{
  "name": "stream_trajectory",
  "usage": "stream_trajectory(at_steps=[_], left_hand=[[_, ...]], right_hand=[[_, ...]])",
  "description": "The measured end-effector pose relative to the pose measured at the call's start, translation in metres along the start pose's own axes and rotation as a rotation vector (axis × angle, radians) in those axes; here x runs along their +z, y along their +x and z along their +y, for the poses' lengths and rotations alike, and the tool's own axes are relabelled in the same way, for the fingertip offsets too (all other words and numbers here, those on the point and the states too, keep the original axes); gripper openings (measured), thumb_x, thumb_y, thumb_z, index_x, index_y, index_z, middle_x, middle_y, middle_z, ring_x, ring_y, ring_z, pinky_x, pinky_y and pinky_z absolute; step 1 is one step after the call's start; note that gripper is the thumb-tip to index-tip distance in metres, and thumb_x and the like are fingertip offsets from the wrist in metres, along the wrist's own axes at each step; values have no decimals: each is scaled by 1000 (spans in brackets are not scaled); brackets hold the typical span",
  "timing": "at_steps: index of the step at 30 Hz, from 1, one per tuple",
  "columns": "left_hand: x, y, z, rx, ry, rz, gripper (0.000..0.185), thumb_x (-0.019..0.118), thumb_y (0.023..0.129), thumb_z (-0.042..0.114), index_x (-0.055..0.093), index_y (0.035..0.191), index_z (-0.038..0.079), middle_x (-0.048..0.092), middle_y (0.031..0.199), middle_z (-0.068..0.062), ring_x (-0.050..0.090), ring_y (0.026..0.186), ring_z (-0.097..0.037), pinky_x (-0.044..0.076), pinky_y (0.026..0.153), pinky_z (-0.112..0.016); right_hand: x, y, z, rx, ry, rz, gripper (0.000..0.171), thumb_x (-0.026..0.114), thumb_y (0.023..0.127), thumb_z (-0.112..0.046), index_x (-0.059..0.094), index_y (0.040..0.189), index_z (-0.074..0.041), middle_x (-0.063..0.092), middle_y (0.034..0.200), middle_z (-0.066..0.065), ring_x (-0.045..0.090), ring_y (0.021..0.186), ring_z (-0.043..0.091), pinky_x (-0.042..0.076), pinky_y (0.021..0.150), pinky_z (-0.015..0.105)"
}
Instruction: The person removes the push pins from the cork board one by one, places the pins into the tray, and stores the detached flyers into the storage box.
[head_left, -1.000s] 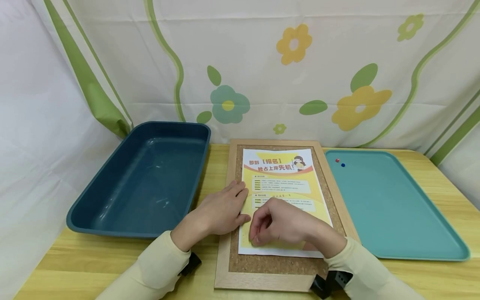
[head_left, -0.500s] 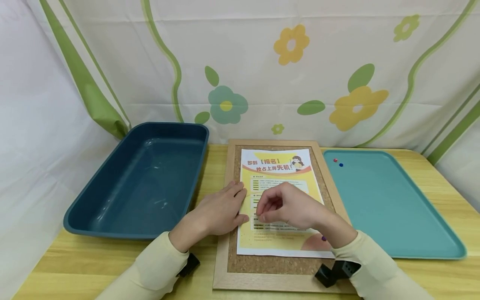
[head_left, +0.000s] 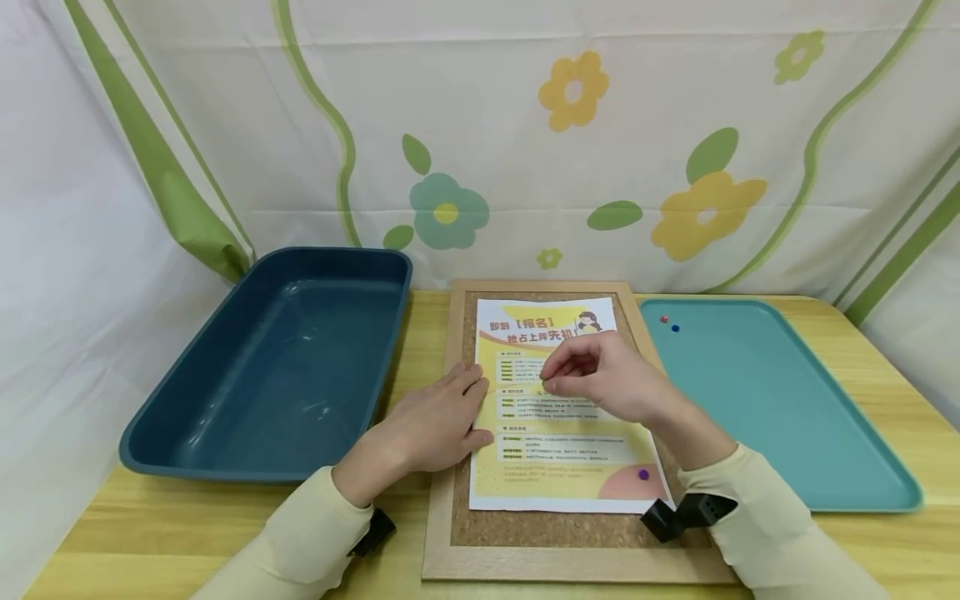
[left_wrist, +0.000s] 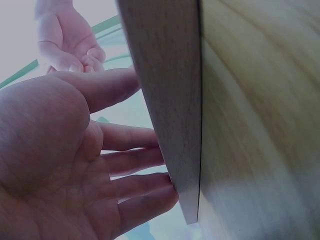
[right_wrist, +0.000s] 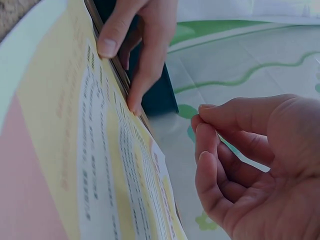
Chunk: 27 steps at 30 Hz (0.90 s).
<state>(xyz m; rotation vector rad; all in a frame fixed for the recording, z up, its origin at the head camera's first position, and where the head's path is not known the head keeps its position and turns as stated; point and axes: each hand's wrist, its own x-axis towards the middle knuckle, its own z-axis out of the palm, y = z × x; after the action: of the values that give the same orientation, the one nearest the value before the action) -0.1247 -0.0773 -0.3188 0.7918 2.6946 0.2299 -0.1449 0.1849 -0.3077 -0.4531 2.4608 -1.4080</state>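
A printed yellow-and-white poster (head_left: 558,454) lies on a wood-framed cork board (head_left: 540,531). My left hand (head_left: 442,421) rests at the board's left side, fingers extended and fingertips on the poster's left edge. In the left wrist view, the fingers of that hand (left_wrist: 125,145) reach over the wooden frame (left_wrist: 165,100). Above the poster's middle, my right hand (head_left: 615,379) pinches a small push pin, mostly hidden between thumb and forefinger; in the right wrist view the right hand (right_wrist: 250,155) is raised off the paper. A purple push pin (head_left: 643,475) sits at the poster's lower right corner.
On the right is a teal tray (head_left: 787,417) holding a red push pin (head_left: 664,320) and a blue push pin (head_left: 675,328) near its far left corner. A deep dark-blue bin (head_left: 262,400) stands left of the board. A flowered curtain (head_left: 510,125) hangs behind the table.
My right hand has lifted from the poster's lower left and moved up and to the right, uncovering the purple push pin and lower text. My left hand has stayed at the poster's edge.
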Motion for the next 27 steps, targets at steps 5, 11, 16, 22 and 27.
stream_trajectory(at_steps=[5, 11, 16, 22, 27], left_hand=[[1, -1, 0, 9, -12, -3, 69, 61, 109, 38, 39, 163, 1, 28, 176, -15, 24, 165, -33, 39, 126, -48], [0, -1, 0, 12, -27, 3, 70, 61, 109, 36, 38, 163, 0, 28, 175, -16, 24, 165, -34, 39, 126, -51], [0, -2, -2, 17, -23, 13, 70, 63, 108, 36, 39, 162, -1, 30, 175, -17, 26, 164, -36, 38, 127, -51], [-1, -3, -2, 22, -21, 18, 69, 62, 108, 36, 40, 162, -1, 29, 175, -17, 26, 164, -35, 39, 126, -50], [-1, -3, -2, 30, -16, 19, 69, 63, 108, 36, 40, 162, -1, 29, 175, -17, 26, 164, -34, 39, 126, -49]], right_hand=[[-11, 0, 5, 32, 18, 81, 14, 79, 95, -11, 78, 105, -2, 76, 97, 9, 72, 88, 25, 61, 80, 31], [-21, 0, 10, 71, 51, 142, 17, 76, 98, -12, 76, 110, 0, 76, 105, 10, 71, 93, 25, 60, 83, 32], [-31, 0, 14, 89, 45, 203, 24, 75, 99, -15, 74, 117, 2, 76, 114, 10, 70, 92, 19, 57, 81, 32], [-40, 1, 20, 87, 58, 256, 30, 75, 100, -17, 73, 120, 4, 77, 105, -1, 67, 87, 11, 57, 78, 30], [-45, 1, 26, 122, 53, 281, 30, 75, 101, -20, 74, 122, 1, 77, 103, -3, 66, 89, 14, 56, 76, 30]])
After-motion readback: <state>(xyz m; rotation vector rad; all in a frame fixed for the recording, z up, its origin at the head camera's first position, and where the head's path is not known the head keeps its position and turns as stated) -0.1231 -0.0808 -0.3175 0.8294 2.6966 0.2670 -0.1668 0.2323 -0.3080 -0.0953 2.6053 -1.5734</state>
